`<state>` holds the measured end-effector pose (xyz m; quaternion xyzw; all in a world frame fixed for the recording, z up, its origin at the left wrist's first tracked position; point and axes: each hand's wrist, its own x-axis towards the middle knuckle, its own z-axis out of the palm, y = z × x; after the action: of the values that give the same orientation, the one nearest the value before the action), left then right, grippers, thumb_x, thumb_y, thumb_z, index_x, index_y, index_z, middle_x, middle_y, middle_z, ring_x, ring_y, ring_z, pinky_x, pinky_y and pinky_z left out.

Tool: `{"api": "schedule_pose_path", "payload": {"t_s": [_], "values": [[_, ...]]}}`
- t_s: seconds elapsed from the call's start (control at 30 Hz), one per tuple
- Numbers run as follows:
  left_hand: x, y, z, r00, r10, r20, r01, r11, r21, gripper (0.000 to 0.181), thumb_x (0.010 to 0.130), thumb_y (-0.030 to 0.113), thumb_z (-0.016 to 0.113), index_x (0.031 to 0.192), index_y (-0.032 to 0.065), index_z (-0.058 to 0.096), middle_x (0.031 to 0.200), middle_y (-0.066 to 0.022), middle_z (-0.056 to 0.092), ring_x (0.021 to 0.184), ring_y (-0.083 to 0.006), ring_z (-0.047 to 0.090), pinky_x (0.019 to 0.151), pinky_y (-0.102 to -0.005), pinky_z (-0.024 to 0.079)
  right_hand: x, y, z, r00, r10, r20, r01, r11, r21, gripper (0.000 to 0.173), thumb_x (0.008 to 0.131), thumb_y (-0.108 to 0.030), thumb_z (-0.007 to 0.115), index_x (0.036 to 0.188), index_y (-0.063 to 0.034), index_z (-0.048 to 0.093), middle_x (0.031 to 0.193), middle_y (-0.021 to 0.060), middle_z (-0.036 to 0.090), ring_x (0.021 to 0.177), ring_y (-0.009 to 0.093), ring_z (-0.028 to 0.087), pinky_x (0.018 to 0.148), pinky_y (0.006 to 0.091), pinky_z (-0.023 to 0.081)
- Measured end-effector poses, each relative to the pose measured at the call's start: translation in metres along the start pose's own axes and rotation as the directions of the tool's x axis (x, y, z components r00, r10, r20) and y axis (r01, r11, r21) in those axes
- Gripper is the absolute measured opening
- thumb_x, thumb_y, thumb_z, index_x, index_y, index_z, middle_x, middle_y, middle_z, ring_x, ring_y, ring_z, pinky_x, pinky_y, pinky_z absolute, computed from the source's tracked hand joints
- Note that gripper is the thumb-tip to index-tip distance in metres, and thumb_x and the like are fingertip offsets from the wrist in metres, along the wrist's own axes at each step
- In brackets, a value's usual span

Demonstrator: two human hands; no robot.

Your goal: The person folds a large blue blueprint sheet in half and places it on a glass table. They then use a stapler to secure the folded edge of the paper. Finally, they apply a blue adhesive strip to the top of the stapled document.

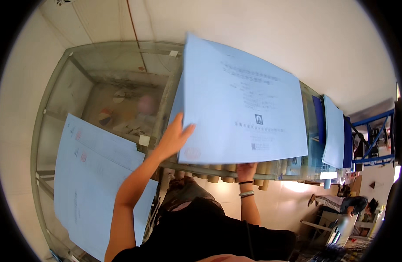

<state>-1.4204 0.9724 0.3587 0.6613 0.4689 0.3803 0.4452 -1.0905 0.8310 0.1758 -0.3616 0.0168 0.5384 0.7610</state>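
A large light-blue printed sheet [217, 98], possibly with more sheets beneath it, lies tilted before me over a glass-topped table [40, 140]. It bears lines of writing, a small dark picture, a square code and a faint red stamp. My left hand [173, 139] grips its left edge, thumb on top and the other fingers partly behind it. Under the near edge, my right hand [247, 170] is palm-up against the sheet; its fingers are hidden. Left of my forearm, several similar blue sheets [93, 186] with red stamps lie overlapped on the glass.
Cardboard tubes [263, 185] stick out below the table's near edge. Further right lie more light-blue sheets [333, 134] and dark-blue sheets [347, 144], then a blue metal rack [373, 160]. A pale wall [253, 26] runs behind. A person [348, 204] bends over at far right.
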Motion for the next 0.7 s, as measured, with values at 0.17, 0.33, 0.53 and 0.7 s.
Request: {"api": "schedule_pose_path", "payload": {"t_s": [0.17,0.33,0.53,0.7], "values": [[-0.117,-0.017,-0.042,0.983,-0.158,-0.093,0.136,0.967,-0.215,0.039,0.092,0.015,0.059,0.125,-0.0031,0.046,0.11,-0.0117,0.061,0.1,-0.0172,0.057,0.087,-0.0342,0.047,0.006,-0.125,-0.101,0.926,-0.219,-0.306,0.253,0.965,0.074,0.074,0.088,-0.067,0.049,0.134,-0.0088,0.043,0.143,0.0142,0.038,0.13,0.03,0.037,0.109,0.0491,0.032],[-0.205,-0.102,-0.093,0.906,-0.422,0.023,0.419,0.891,-0.173,0.044,0.092,0.015,0.059,0.128,-0.004,0.044,0.119,-0.0119,0.056,0.106,-0.0165,0.053,0.091,-0.0311,0.045,-0.032,-0.145,-0.111,0.8,-0.296,-0.521,0.302,0.95,-0.076,0.088,0.076,-0.068,0.067,0.133,-0.0068,0.04,0.143,0.0154,0.036,0.13,0.032,0.037,0.107,0.046,0.034],[-0.257,-0.127,-0.113,0.816,-0.569,-0.101,0.545,0.816,-0.195,0.043,0.093,0.013,0.057,0.131,-0.0028,0.043,0.12,-0.0089,0.057,0.105,-0.0165,0.054,0.095,-0.0327,0.043,-0.027,-0.205,-0.133,0.844,-0.388,-0.371,0.233,0.887,-0.399,0.083,0.079,-0.057,0.071,0.139,-0.0063,0.043,0.134,0.0135,0.048,0.121,0.027,0.048,0.101,0.0393,0.041],[-0.246,-0.17,-0.118,0.729,-0.682,-0.057,0.645,0.713,-0.275,0.038,0.09,0.02,0.062,0.12,-0.001,0.053,0.107,-0.0068,0.061,0.097,-0.0143,0.057,0.088,-0.0307,0.045,0.012,-0.284,-0.176,0.873,-0.38,-0.305,0.171,0.825,-0.538,0.074,0.081,-0.054,0.07,0.13,-0.0008,0.052,0.122,0.0147,0.058,0.109,0.025,0.058,0.092,0.0374,0.048]]}}
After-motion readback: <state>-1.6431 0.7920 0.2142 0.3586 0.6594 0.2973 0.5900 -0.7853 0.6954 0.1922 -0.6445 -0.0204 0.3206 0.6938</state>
